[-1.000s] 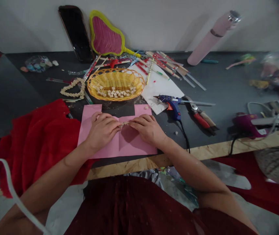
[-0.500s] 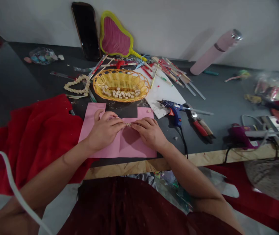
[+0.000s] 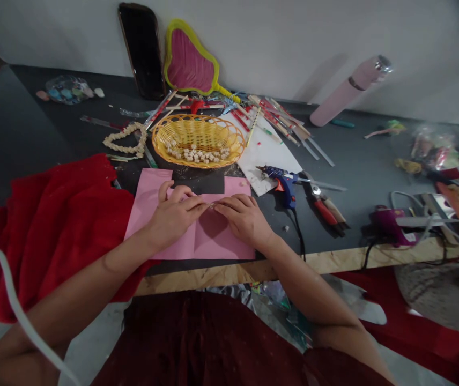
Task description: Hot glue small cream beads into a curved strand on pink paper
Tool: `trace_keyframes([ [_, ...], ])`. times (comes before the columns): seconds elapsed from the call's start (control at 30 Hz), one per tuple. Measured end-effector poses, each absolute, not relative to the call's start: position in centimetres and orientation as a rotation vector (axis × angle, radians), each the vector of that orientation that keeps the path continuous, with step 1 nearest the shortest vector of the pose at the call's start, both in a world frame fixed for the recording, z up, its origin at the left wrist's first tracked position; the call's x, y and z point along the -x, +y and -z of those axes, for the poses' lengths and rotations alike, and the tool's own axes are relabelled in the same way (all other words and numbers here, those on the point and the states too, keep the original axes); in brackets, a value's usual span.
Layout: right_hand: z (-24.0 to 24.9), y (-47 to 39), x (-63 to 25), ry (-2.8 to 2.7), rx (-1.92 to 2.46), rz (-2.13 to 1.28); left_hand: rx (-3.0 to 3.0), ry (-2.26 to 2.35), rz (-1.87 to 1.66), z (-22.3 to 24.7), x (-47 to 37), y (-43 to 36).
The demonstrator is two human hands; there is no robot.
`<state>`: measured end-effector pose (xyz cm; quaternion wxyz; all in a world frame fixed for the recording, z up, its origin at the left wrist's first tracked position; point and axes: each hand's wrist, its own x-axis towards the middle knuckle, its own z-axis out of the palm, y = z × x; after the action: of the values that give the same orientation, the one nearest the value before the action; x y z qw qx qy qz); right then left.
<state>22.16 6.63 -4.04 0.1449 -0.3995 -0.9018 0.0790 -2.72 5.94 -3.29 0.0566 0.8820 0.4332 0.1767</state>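
Note:
Over a folded pink paper, my left hand and my right hand meet fingertip to fingertip. Both pinch something tiny and pale between them, mostly covered by the fingers. Just beyond the paper sits a yellow woven basket with several small pale cubes in it. A heart-shaped ring of pale pieces lies left of the basket. To the right of my right hand is a blue glue gun, its nozzle over a white sheet.
Red cloth covers the left side. Pliers lie right of the glue gun. A phone, a yellow-rimmed pink paddle and a pink bottle lean at the wall. Sticks are scattered behind; a purple device is at right.
My fingertips have closed in slightly, so less of the pale piece shows. The whole view has shifted a little.

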Motion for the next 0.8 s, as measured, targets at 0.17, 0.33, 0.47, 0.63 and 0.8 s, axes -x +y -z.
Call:
trace_keyframes([
  [0.17,4.1,6.6,-22.2,-2.61,1.154,-0.22,-2.646,1.298,-0.567,3.6,2.8,6.0],
  [0.33,4.0,6.6,-22.2,-2.609,1.15,-0.209,-2.669,1.293,-0.577,3.7,2.7,5.9],
  [0.47,4.0,6.6,-22.1,-2.606,1.167,-0.231,-2.674,1.296,-0.575,3.6,2.7,6.0],
  [0.63,4.3,7.0,-22.5,-2.499,1.111,-0.337,-2.676,1.299,-0.554,3.4,2.6,6.0],
  [0.8,4.5,7.7,-23.7,-2.256,1.058,-0.366,-2.727,1.28,-0.602,3.6,2.7,6.1],
])
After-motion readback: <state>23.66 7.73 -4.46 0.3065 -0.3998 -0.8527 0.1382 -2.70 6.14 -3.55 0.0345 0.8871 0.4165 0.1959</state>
